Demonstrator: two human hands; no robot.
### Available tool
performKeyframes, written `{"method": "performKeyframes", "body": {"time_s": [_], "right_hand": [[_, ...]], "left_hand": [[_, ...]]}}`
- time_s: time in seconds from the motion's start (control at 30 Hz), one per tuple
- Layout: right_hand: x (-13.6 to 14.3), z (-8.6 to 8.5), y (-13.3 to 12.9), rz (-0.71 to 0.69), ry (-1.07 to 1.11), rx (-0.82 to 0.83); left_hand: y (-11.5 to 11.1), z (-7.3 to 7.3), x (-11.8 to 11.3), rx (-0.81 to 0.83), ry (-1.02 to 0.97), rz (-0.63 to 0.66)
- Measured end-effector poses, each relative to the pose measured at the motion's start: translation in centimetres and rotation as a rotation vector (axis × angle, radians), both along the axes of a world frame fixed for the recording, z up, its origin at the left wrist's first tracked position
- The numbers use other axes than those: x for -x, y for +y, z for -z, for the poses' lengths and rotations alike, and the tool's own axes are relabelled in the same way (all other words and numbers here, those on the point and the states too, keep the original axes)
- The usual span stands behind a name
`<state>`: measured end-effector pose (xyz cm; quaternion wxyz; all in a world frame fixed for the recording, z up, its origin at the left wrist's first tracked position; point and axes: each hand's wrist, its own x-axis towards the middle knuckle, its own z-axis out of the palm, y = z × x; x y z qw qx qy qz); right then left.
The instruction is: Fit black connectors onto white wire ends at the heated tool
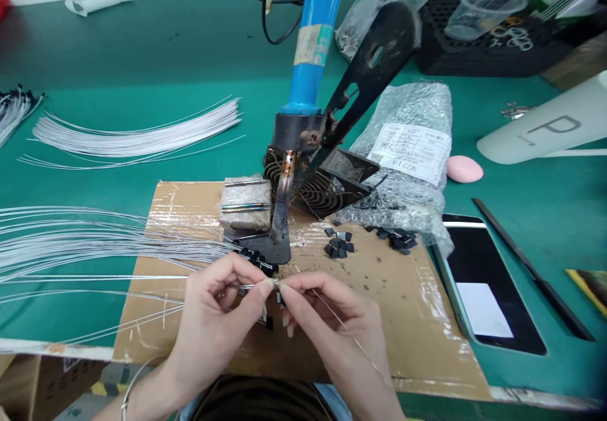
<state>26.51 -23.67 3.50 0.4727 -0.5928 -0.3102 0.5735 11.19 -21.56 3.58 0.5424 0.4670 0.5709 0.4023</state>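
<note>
My left hand [222,310] is closed in a pinch, with thin white wires [161,277] running into it from the left. Its thumb and index fingertips meet those of my right hand [332,320] over the cardboard. My right hand pinches a small black connector [279,297], mostly hidden by the fingertips. Across the right fingers and palm lies a loose thin white wire [344,325]. Just behind the left fingers, black connectors [258,260] sit at the ends of a spread of white wires [95,244]. Another black wire end [269,323] shows below the left hand.
A blue-handled soldering iron [310,42] stands in a black holder over a fan [313,187]. Loose black pieces [339,244] lie on the cardboard [379,320]. Rightward are a bubble-wrap bag [408,117], a phone [493,282] and a dark blade-like tool [531,269].
</note>
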Motion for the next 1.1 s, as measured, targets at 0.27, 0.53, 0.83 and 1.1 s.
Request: {"method": "performKeyframes", "body": {"time_s": [0.27,0.53,0.83,1.1], "right_hand": [[-0.11,0.07,-0.04,0.068,-0.037,-0.012],[0.33,-0.35,0.26,0.112,0.001,-0.005],[0.21,0.13,0.11,0.066,-0.022,-0.059],[-0.06,0.57,0.15,0.030,-0.055,-0.118]], "left_hand": [[0.18,-0.17,0.16,0.015,-0.049,-0.015],[0.52,-0.54,0.45,0.058,-0.100,0.074],[0.67,-0.71,0.50,0.053,-0.090,0.104],[0.75,-0.88,0.51,0.097,-0.098,0.116]]}}
